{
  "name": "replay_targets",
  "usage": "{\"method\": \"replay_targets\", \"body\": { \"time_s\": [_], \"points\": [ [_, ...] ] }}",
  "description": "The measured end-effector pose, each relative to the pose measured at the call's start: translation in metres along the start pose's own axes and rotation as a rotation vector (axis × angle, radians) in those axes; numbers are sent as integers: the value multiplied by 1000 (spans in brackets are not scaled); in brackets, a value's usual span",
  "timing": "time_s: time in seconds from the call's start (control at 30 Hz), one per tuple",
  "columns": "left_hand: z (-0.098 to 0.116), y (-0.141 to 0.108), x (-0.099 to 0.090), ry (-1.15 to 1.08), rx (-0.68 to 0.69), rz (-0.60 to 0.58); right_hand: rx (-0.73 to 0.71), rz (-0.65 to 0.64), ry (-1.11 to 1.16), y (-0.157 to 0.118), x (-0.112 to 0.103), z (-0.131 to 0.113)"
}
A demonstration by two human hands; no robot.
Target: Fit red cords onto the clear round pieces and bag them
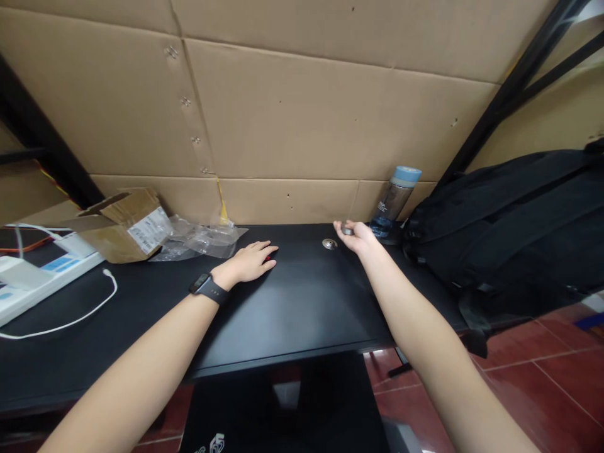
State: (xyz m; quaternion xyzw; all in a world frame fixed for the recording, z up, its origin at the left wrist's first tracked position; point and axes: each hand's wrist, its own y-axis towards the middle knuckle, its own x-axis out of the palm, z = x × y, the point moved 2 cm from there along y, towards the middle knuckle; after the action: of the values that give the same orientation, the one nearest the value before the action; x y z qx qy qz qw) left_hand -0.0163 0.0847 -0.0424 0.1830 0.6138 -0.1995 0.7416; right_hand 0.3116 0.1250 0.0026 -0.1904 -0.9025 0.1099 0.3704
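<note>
One small grey metallic piece (348,230) rests in the curled right hand (357,236); the loosely spread left hand (248,262) partly hides a red object (267,258).

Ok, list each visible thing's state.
Brown cardboard box: open.
Clear plastic packaging: crumpled.
Blue-lidded transparent bottle: upright, shut.
Round silver metal disc: flat.
Small grey metal piece: in right hand.
Small red thing: mostly under left hand.
White power strip: adapters plugged in.
Thin white cable: one end loose.
Black wristwatch: strapped on.
Black fabric backpack: closure unclear.

left wrist (226,275): black smartwatch (208,287) | dark rectangular screen (201,283) | black strap (218,292), small holes | forearms (155,352) bare
</note>
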Motion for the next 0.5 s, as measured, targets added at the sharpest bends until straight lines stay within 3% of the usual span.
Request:
{"method": "replay_targets", "body": {
  "time_s": [0.1, 0.23, 0.37, 0.5],
  "points": [
    [-1, 0, 0, -4, -2, 5, 79, 6, -30, 4, -4, 6],
    [-1, 1, 2, -26, 0, 16, -35, -69, -9, 3, -4, -12],
    [-2, 1, 2, -20, 10, 15, -156, -31, -286, 7, -8, -20],
    [-3, 1, 2, -25, 6, 21, -194, -13, -485, 19, -12, 0]
  ]
}}
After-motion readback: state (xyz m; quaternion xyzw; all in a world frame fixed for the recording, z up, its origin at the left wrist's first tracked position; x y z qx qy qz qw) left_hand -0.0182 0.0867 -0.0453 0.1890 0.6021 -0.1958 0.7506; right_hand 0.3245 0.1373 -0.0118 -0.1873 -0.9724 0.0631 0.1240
